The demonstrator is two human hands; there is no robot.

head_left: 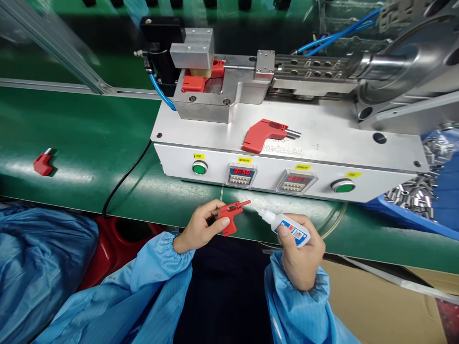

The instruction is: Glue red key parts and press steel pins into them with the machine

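My left hand (204, 226) grips a red plastic pistol-shaped part (229, 223) by its handle, its thin red stem pointing right. In my right hand (303, 251) is a white glue bottle (294, 230) with a blue label, its nozzle tilted up toward the stem tip, a small gap apart. Behind them, a second red pistol-shaped part (260, 136) with a metal tube on its end lies on the top plate of the press machine (322, 124). Another red part (195, 83) sits in the machine's fixture under a metal block.
A smaller-looking red part with a metal tip (43, 163) lies on the green table (79, 129) at left. At right, a blue bin (416, 217) holds many metal tubes. The machine's front has green buttons (200, 167) and red displays. A black cable (125, 179) crosses the table.
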